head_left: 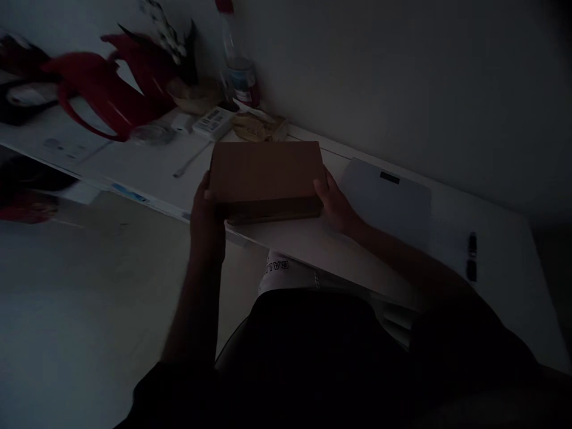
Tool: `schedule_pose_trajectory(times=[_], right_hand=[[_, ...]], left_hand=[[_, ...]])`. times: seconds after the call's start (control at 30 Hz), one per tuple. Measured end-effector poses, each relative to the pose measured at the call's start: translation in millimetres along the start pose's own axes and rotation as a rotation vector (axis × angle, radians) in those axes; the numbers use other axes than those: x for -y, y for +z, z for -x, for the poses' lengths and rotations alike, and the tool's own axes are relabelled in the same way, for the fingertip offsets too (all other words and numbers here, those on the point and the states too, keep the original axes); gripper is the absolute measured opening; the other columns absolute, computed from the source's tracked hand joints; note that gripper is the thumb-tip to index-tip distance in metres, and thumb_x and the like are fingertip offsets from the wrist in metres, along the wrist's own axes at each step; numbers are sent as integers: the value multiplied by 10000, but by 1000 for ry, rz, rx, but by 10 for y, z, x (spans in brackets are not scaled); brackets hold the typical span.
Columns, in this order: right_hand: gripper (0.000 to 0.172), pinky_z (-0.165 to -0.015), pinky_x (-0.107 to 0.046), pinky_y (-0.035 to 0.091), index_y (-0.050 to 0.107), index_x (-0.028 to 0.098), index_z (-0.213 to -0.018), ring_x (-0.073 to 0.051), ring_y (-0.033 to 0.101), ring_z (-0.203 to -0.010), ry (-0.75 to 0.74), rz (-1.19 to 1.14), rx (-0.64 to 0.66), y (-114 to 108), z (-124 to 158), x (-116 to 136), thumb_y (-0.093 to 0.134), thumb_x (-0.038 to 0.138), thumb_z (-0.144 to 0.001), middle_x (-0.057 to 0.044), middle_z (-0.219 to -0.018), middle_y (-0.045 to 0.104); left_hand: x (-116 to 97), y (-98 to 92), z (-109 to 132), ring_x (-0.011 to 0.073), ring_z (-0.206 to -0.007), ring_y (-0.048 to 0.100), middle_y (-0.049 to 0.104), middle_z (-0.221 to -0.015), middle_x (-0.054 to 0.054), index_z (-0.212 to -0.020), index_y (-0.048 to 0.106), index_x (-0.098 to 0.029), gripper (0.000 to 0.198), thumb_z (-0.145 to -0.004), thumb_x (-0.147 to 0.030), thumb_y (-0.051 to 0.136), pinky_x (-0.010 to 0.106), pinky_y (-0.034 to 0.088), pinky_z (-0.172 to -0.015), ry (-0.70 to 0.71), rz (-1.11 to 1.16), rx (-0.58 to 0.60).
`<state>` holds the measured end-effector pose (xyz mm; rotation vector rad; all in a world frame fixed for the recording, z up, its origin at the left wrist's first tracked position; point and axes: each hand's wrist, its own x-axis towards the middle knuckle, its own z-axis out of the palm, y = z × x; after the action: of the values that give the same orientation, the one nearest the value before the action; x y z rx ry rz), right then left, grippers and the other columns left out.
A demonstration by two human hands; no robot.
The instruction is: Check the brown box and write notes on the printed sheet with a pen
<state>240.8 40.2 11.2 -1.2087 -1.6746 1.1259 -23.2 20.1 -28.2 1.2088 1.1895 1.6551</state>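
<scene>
A flat brown cardboard box [266, 176] sits at the front edge of a white table [147, 167]. My left hand [205, 217] grips its left end, fingers wrapped around the side. On the box's right end, my right hand [336, 202] holds it with the thumb on the near edge. The scene is dim and tilted, and both forearms reach up from the bottom of the view.
A white tablet-like slab [388, 199] lies right of the box, with a dark marker [471, 256] further right. Behind the box are a plastic bottle [239, 68], a remote [213, 122], a crumpled wrapper [259, 126] and red items [107, 89]. A wall runs behind the table.
</scene>
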Motion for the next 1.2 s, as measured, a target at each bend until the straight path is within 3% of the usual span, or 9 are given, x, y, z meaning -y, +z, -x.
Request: schedule_pose_trajectory(times=[0.13,0.3,0.5,0.63,0.8,0.97,1.2], right_hand=[[863,-1286,-397,214,209,217,-1606,-193,299,-1502,-74,-52,-8,32,43,21,309,770,-951,-54,-1622,302],[877,-1293,-397,178,198,248,-1610,-187,254,-1523,-63,-24,-16,53,42,9,265,806,-936,-31,-1638,268],[907,-1294,-414,165,149,248,-1623,-189,243,-1526,-66,-35,-18,68,16,-46,285,814,-928,-31,-1651,238],[883,-1297,-395,150,200,239,-1608,-177,238,-1528,-68,-30,-40,73,16,-35,274,803,-933,-31,-1647,246],[965,-1293,-352,157,188,121,-1589,-180,222,-1535,-39,-22,-18,79,-3,-18,276,806,-914,-100,-1638,248],[931,-1302,-389,135,156,171,-1608,-184,168,-1552,-22,-29,9,86,21,58,260,799,-928,-47,-1660,204],[913,-1304,-409,135,103,225,-1631,-183,163,-1552,-20,-35,-1,-25,162,219,267,797,-938,3,-1674,152]], left_hand=[[-63,68,54,257,-1432,414,480,-1515,50,-1469,511,-223,658,-872,-461,654,402,374,-1174,-67,71,-72],[-58,84,90,270,-1409,437,485,-1507,49,-1462,520,-233,686,-845,-489,676,411,407,-1145,-96,139,-94],[-81,153,111,265,-1434,410,476,-1517,45,-1440,541,-237,657,-824,-423,674,432,361,-1181,-66,170,-131],[-82,193,124,263,-1441,397,473,-1518,51,-1384,576,-223,614,-815,-442,647,432,338,-1194,-19,117,-170],[-106,231,107,276,-1381,465,533,-1454,68,-1354,582,-196,617,-783,-426,619,451,379,-1160,-5,136,-206],[-196,256,102,286,-1304,532,567,-1404,89,-1398,560,-160,646,-777,-337,575,490,418,-1116,-54,144,-290],[-380,333,151,244,-1334,514,568,-1420,56,-1392,570,-143,574,-831,-261,550,443,361,-1177,47,116,-231]])
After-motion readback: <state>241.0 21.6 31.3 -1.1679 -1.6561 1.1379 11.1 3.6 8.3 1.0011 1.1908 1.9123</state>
